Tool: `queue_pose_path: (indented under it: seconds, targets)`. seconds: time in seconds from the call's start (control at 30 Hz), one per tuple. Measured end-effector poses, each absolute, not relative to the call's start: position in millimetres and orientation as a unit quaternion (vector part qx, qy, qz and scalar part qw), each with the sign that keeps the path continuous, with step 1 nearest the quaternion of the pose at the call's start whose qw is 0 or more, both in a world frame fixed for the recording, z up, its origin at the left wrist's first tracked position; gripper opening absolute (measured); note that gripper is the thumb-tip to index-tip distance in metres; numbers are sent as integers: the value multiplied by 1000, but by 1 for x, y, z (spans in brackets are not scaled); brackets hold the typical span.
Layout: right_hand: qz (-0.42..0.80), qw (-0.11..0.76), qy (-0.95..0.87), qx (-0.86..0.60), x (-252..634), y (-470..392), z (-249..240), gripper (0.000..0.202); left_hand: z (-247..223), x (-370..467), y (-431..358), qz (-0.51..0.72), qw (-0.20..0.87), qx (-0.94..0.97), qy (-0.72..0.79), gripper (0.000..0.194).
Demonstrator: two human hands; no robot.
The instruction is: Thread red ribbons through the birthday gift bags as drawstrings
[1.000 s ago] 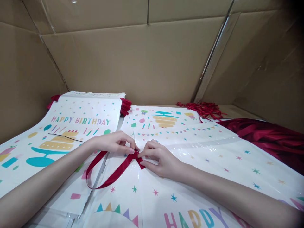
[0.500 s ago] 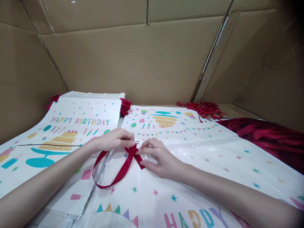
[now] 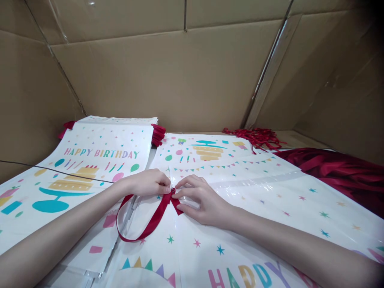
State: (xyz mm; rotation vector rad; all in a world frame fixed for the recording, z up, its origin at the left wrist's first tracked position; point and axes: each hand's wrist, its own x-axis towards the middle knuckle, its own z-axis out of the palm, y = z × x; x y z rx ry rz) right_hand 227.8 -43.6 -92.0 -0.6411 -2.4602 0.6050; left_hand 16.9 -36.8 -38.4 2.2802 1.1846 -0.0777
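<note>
My left hand (image 3: 151,183) is closed, with thumb and fingertips pinched at the crossing of a red ribbon (image 3: 154,218). A long, thin dark rod (image 3: 75,175) runs from the left edge, passes behind my left wrist and appears to be held in that hand; its tip is hidden at the ribbon. Curved fingers of my right hand (image 3: 202,200) grip the ribbon from the other side, by its short tail. To the left the ribbon forms a wide loop. Beneath both hands lies a white printed plastic sheet (image 3: 210,240) with coloured stars, bunting and "HAPPY" lettering.
On the left is a stack of "HAPPY BIRTHDAY" printed sheets (image 3: 105,138), with red ribbon ends (image 3: 158,135) sticking out. A tangle of red strips (image 3: 258,138) lies at the back right, beside a heap of dark red ribbons (image 3: 339,172). Cardboard walls (image 3: 168,80) enclose the back and sides.
The rod has slid rightward and tilted, its small looped tip now hidden in the ribbon crossing. My left hand has moved slightly down to the knot. The right hand has barely moved.
</note>
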Motion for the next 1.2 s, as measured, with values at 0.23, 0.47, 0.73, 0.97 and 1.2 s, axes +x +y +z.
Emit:
queue_pose_path:
  seconds: [0.23,0.47,0.73,0.97,1.2]
  targets:
    - [235,297,-887,-265,226,-40,-94,28,-39,20,-35,-26,296,826,479,23]
    - [240,273,-889,-277,225,-42,-90,35,-34,28,-33,-54,281,809,514,20]
    - [229,264,-898,-268,226,-43,-87,28,-33,34,-21,-109,297,805,502,27]
    - [198,265,-911,-247,227,-40,-92,26,-39,25,-28,-41,260,834,486,36]
    - [187,265,-913,-248,228,-41,-92,31,-44,18,-33,-10,253,843,474,39]
